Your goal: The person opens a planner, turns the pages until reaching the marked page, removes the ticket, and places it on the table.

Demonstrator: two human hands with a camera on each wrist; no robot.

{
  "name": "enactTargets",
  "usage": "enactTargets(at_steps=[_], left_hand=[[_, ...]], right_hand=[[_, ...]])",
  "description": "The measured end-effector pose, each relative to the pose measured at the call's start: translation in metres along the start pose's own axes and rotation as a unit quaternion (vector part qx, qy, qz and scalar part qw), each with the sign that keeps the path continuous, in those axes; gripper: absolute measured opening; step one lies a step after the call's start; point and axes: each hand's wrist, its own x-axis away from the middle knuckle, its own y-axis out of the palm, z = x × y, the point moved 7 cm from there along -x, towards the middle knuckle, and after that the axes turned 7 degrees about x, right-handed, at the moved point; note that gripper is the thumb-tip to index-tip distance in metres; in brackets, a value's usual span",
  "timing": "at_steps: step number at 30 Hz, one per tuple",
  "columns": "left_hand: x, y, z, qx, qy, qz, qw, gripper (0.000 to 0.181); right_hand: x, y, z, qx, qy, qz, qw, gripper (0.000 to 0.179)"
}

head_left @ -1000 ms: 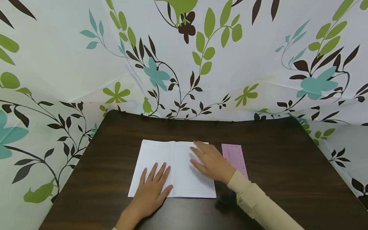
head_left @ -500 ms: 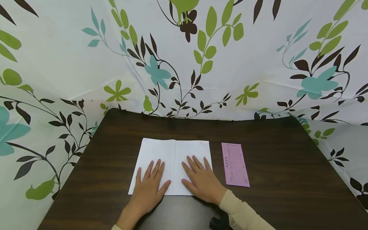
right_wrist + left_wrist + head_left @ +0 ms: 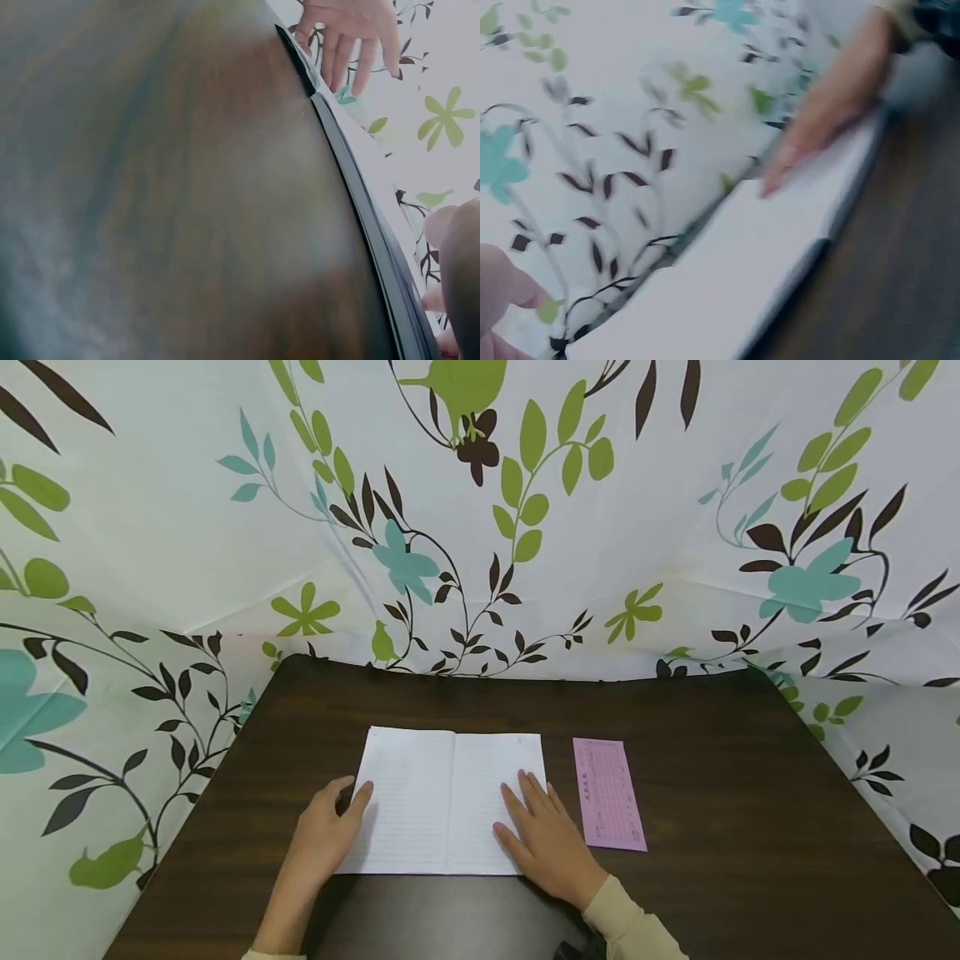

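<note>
An open ruled notebook [image 3: 408, 802] with blank white pages lies flat on the dark wooden table. My left hand [image 3: 322, 827] is at its left edge, thumb over the margin and fingers off to the side. In the right wrist view that left hand [image 3: 349, 22] shows its fingers extended and apart, gripping nothing. On the right page rests my right hand [image 3: 551, 839], palm down with the fingers spread. The left wrist view also shows the right hand [image 3: 825, 124] lying on the notebook [image 3: 742, 255]. Edge-on in the right wrist view, the notebook [image 3: 360, 195] looks thin.
To the right of the notebook lies a pink printed sheet [image 3: 609, 793]. The brown table [image 3: 705, 777] reaches back to a white curtain [image 3: 480, 543] patterned with leaves and birds. A dark object [image 3: 577, 950] sits by the right wrist.
My right hand has come down onto the right page and stays there. My left hand has left the left page and shifted left to the notebook's edge.
</note>
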Motion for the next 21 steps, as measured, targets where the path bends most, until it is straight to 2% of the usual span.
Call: enactTargets(at_steps=[2, 5, 7, 9, 13, 17, 21], left_hand=[[-0.004, -0.004, -0.005, 0.062, -0.027, -0.019, 0.9975, 0.074], [-0.009, -0.006, -0.009, 0.147, -0.034, -0.037, 0.9879, 0.074], [-0.011, -0.007, -0.009, 0.18, -0.041, -0.05, 0.9816, 0.076], [-0.012, -0.009, -0.008, 0.191, -0.041, -0.059, 0.9789, 0.078], [-0.01, -0.013, -0.004, 0.189, -0.035, -0.071, 0.9788, 0.078], [-0.006, -0.011, 0.009, 0.2, -0.001, -0.077, 0.9768, 0.07], [0.0, -0.004, 0.033, 0.231, 0.049, -0.092, 0.9674, 0.071]], right_hand=[[0.002, 0.0, -0.001, -0.008, 0.003, 0.009, 0.9999, 0.059], [0.005, 0.0, 0.0, -0.016, 0.012, 0.019, 0.9996, 0.059], [0.006, 0.0, 0.001, -0.018, 0.016, 0.027, 0.9993, 0.058], [0.007, 0.0, 0.002, -0.019, 0.018, 0.035, 0.999, 0.058], [0.008, -0.001, 0.002, -0.022, 0.015, 0.049, 0.9984, 0.057], [0.007, -0.002, 0.001, -0.029, 0.013, 0.059, 0.9977, 0.056], [0.006, -0.001, -0.001, -0.036, 0.014, 0.063, 0.9973, 0.057]])
